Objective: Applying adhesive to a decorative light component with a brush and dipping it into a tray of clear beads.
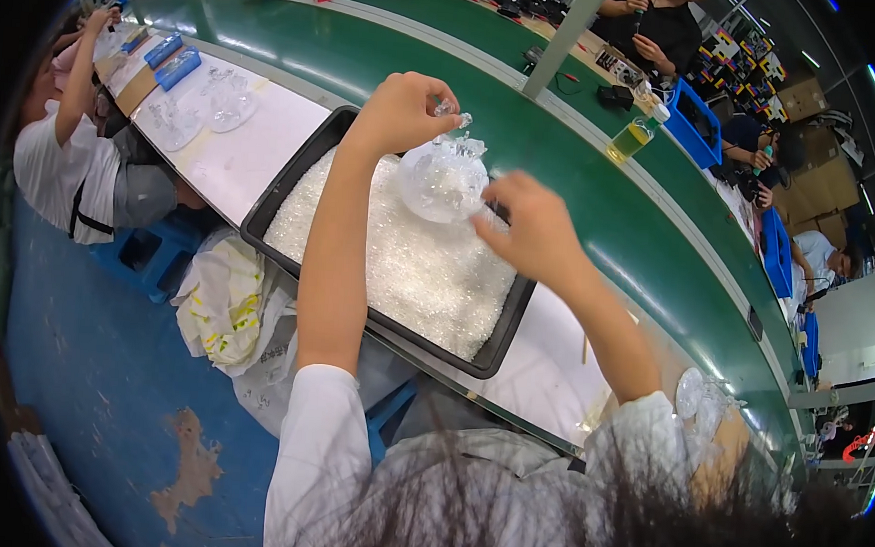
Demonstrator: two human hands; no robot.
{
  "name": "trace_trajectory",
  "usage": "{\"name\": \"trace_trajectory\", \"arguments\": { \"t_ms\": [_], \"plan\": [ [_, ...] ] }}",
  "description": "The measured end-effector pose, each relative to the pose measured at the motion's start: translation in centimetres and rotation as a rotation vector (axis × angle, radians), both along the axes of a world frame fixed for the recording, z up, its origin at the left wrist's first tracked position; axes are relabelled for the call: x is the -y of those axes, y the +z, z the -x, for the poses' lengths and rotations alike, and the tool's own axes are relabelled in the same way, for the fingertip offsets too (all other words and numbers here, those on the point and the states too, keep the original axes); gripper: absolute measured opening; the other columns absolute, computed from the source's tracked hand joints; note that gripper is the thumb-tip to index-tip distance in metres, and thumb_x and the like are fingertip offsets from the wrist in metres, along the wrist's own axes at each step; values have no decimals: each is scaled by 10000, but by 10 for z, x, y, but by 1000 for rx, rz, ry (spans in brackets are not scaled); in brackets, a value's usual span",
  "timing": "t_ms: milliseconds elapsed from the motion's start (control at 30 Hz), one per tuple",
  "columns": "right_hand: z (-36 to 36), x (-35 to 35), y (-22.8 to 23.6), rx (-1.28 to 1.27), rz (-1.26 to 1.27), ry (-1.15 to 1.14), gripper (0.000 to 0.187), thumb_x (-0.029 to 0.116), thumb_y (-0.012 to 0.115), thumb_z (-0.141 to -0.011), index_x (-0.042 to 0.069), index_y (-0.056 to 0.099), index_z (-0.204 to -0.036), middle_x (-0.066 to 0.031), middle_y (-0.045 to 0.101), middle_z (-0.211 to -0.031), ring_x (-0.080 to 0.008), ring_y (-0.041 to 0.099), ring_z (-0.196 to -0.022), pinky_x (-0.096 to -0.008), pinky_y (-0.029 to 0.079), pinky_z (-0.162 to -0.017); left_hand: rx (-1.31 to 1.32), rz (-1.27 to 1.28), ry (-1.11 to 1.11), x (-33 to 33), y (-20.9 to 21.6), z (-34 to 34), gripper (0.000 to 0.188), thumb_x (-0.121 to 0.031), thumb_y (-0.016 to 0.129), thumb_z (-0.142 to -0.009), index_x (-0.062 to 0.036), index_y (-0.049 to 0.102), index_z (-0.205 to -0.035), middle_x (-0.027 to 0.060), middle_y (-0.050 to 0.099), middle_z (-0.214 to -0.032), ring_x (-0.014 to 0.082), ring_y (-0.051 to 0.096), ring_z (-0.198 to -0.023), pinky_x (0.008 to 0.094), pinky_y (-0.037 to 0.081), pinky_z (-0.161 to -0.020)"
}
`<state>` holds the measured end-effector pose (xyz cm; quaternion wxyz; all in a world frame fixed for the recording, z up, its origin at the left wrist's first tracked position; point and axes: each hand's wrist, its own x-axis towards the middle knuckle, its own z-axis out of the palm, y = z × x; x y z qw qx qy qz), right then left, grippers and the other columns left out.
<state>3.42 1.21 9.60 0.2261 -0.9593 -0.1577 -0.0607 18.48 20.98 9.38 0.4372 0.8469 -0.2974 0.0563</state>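
Observation:
A clear round plastic globe [443,182], with an opening at its top and clear bits inside, sits over the transparent granules [408,272] in a black tray [506,340]. Above its opening, my left hand [404,113] is closed, thumb and fingers pinching a small clear faceted piece [452,112]. My right hand [537,230], smeared by motion, is beside the globe's right side. A gap shows between its thumb and fingers, with nothing visible in them; whether the fingertips touch the globe I cannot tell.
More clear domes [232,111] lie left on the white bench [264,163], near blue boxes [178,67]. Clear plastic parts [701,395] lie right. A green conveyor belt [321,51] runs beyond the tray; a yellow-liquid bottle [634,135] stands past it. Other people sit left and across.

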Motion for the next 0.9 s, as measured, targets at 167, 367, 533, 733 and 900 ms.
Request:
{"name": "trace_trajectory", "arguments": {
  "t_ms": [167,367,533,733,900],
  "plan": [
    [5,13,-59,-282,252,73,1009,466,844,-693,9,372,-1459,-329,361,-1463,-498,460,-1267,-473,395,-1096,50,-75,-39,0,8,3,205,-175,764,-787,-4,722,-893,84,652,-633,119,567,-547,281,443,-521],
    [12,-12,-75,-285,334,175,912,416,832,-722,-27,400,-1392,-280,413,-1375,-531,442,-1211,-517,439,-1035,-30,-69,-63,-7,8,3,194,-157,752,-807,4,711,-909,70,649,-653,113,576,-565,274,456,-529],
    [18,-3,-99,-271,327,233,579,256,755,-840,-18,492,-1276,-245,499,-1187,-467,510,-1099,-491,503,-928,-46,-24,-133,-12,6,1,169,-125,742,-833,5,700,-932,54,667,-694,90,581,-594,253,456,-541],
    [9,4,-59,-360,-6,248,373,175,700,-888,14,561,-1194,-235,543,-1164,-415,596,-1007,-455,500,-887,-103,19,-148,-17,4,0,155,-90,745,-837,23,691,-929,36,662,-705,72,574,-622,235,444,-559],
    [-16,-3,-2,103,-92,81,339,215,760,-850,12,628,-1088,-181,645,-1061,-374,620,-985,-416,505,-868,-159,-51,-188,-11,6,3,151,-83,744,-836,27,689,-925,13,615,-666,71,528,-593,243,425,-543]
  ]
}}
